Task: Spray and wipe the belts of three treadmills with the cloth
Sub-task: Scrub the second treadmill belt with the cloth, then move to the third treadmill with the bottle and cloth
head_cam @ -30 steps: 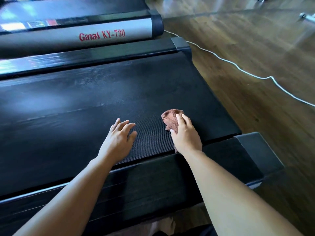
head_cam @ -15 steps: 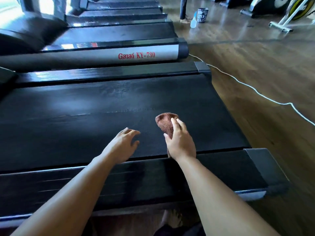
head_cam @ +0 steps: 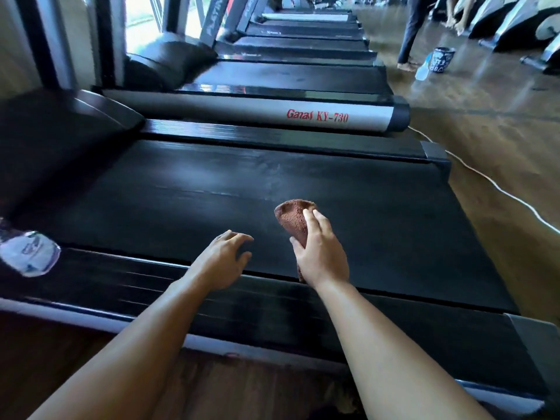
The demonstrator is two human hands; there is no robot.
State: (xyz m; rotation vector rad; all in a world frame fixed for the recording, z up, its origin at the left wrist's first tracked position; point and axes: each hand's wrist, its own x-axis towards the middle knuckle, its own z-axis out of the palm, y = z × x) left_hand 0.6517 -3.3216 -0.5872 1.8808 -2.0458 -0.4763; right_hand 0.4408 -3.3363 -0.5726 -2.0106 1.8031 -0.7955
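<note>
Two hands, one cloth, two bottles.

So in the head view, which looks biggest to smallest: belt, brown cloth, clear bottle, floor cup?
1. belt
2. clear bottle and cloth: about alike, both partly hidden
3. cup: smallest, though far from the camera

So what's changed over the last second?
The left hand went from flat on the belt to fingers curled, drawn slightly back toward the near edge. The right hand still holds the cloth on the belt, in about the same spot.
</note>
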